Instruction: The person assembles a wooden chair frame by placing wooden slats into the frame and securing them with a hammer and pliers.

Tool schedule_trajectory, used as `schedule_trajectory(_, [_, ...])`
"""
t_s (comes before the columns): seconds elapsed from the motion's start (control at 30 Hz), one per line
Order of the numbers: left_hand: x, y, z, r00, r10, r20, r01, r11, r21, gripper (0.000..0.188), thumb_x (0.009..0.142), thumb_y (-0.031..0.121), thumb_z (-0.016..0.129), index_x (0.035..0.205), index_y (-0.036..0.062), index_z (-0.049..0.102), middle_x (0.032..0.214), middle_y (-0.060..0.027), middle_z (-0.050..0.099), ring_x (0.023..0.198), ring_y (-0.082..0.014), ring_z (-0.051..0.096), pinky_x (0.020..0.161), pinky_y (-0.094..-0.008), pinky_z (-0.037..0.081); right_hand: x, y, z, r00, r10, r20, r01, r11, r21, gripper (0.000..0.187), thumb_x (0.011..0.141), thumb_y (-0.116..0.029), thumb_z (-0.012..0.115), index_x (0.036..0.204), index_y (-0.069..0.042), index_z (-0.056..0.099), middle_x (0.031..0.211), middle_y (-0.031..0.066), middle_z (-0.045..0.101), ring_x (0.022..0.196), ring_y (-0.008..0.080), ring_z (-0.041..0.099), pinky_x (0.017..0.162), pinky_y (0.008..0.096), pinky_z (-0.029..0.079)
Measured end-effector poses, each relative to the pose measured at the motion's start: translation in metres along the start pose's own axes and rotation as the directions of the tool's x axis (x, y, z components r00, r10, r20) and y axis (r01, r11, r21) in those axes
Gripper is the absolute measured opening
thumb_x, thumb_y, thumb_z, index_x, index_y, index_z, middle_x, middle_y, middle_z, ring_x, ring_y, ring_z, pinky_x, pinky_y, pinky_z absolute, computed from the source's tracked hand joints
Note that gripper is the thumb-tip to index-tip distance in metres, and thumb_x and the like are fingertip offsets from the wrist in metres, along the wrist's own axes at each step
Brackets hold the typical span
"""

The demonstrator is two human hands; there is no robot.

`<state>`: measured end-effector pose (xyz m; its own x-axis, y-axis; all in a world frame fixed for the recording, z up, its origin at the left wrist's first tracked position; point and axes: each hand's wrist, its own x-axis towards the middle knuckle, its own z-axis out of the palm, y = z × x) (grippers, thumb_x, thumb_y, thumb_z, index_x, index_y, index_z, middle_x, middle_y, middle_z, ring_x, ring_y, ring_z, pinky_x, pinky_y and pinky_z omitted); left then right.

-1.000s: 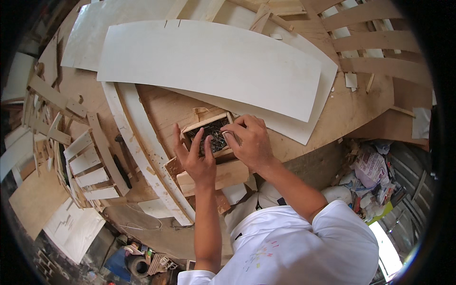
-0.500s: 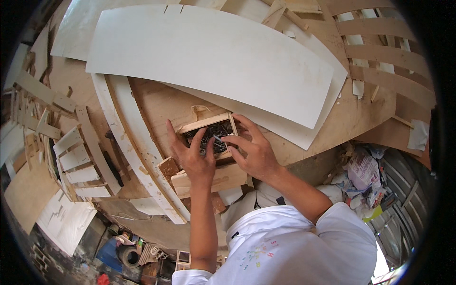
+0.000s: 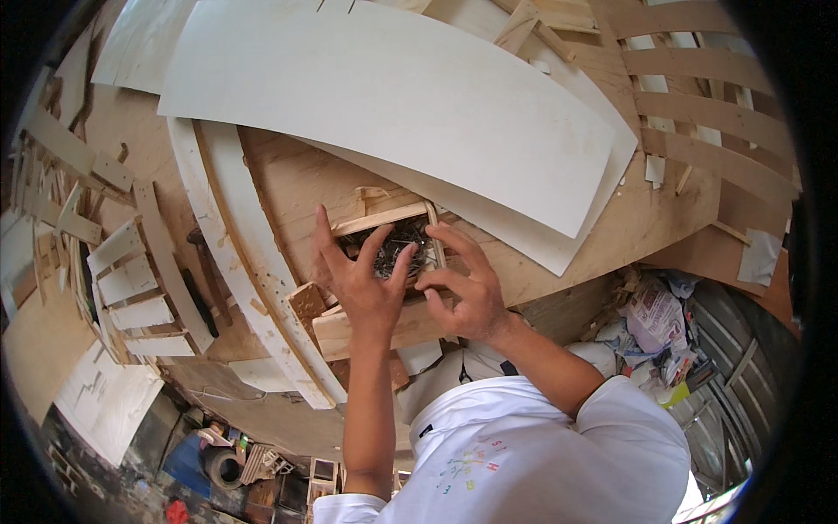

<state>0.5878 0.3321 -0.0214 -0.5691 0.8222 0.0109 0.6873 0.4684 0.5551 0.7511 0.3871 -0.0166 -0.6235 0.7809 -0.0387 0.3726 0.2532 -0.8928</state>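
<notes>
A small wooden box full of loose dark nails stands on the worktable in front of me. Over its left part reaches my left hand, open, thumb and fingers spread above the nails with nothing seen between them. My right hand is at the box's right wall, its fingers bent and apart. The index fingertip lies by the wall's edge, and no held thing shows in this hand. A pale wooden block sits against the near side of the box, partly behind my left wrist.
Large white curved panels overlap on the plywood tabletop beyond the box. Left of it run long white strips, a hammer and a slatted wooden frame. Plastic bags lie low at the right.
My right hand's fingers have parted from a small pinched piece, perhaps a nail, and shifted slightly toward me. My left hand stays over the nails. The whole view has shifted slightly.
</notes>
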Motion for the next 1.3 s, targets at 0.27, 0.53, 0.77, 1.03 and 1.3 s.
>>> schedule_trajectory(0.27, [0.001, 0.012, 0.011, 0.998, -0.061, -0.017, 0.062, 0.993, 0.104, 0.037, 0.072, 0.029, 0.093, 0.099, 0.0117, 0.075, 0.163, -0.0181, 0.039, 0.144, -0.0432, 0.039, 0.116, -0.0523, 0.033, -0.004, 0.009, 0.003, 0.999, -0.034, -0.028, 0.034, 0.999, 0.027, 0.019, 0.074, -0.002, 0.072, 0.092, -0.009, 0.073, 0.143, 0.0174, 0.057, 0.139, 0.0429, 0.051, 0.116, 0.0513, 0.044])
schedule_trajectory(0.53, [0.001, -0.002, 0.008, 0.998, -0.069, 0.01, 0.07, 0.994, -0.082, 0.024, 0.078, 0.007, 0.083, 0.1, 0.0086, 0.074, 0.16, -0.0197, 0.042, 0.145, -0.0437, 0.038, 0.119, -0.0536, 0.033, -0.008, 0.012, 0.007, 0.998, -0.014, -0.068, 0.015, 1.0, 0.015, 0.022, 0.076, -0.001, 0.071, 0.096, -0.009, 0.071, 0.139, 0.0171, 0.06, 0.134, 0.0422, 0.055, 0.112, 0.0511, 0.047])
schedule_trajectory(0.77, [-0.002, -0.014, 0.004, 0.998, -0.061, 0.013, 0.062, 0.987, -0.147, 0.025, 0.084, 0.006, 0.079, 0.108, 0.0095, 0.076, 0.155, -0.0153, 0.05, 0.142, -0.0384, 0.045, 0.117, -0.0475, 0.038, -0.013, 0.014, 0.008, 0.994, -0.077, -0.073, 0.074, 0.996, -0.05, 0.017, 0.078, -0.001, 0.07, 0.093, -0.009, 0.07, 0.126, 0.0149, 0.068, 0.132, 0.0423, 0.058, 0.109, 0.0501, 0.049])
schedule_trajectory(1.03, [-0.002, -0.013, 0.005, 0.997, -0.075, 0.012, 0.076, 0.97, -0.231, 0.025, 0.083, 0.011, 0.082, 0.107, 0.0152, 0.079, 0.16, -0.0129, 0.047, 0.149, -0.0381, 0.039, 0.121, -0.0492, 0.032, -0.013, 0.022, 0.008, 0.991, -0.13, -0.039, 0.129, 0.991, -0.029, 0.019, 0.077, -0.001, 0.073, 0.094, -0.011, 0.071, 0.11, 0.0092, 0.075, 0.129, 0.0433, 0.059, 0.107, 0.0514, 0.051])
schedule_trajectory(1.3, [-0.018, -0.005, 0.014, 0.979, 0.17, 0.113, -0.169, 0.985, -0.019, 0.009, 0.084, 0.026, 0.081, 0.093, 0.0224, 0.078, 0.169, -0.0089, 0.037, 0.158, -0.0336, 0.026, 0.128, -0.0562, 0.006, -0.018, 0.022, 0.014, 0.987, -0.145, -0.076, 0.144, 0.989, -0.011, 0.023, 0.076, -0.003, 0.078, 0.096, -0.011, 0.07, 0.104, 0.0076, 0.077, 0.12, 0.0372, 0.067, 0.116, 0.0532, 0.044])
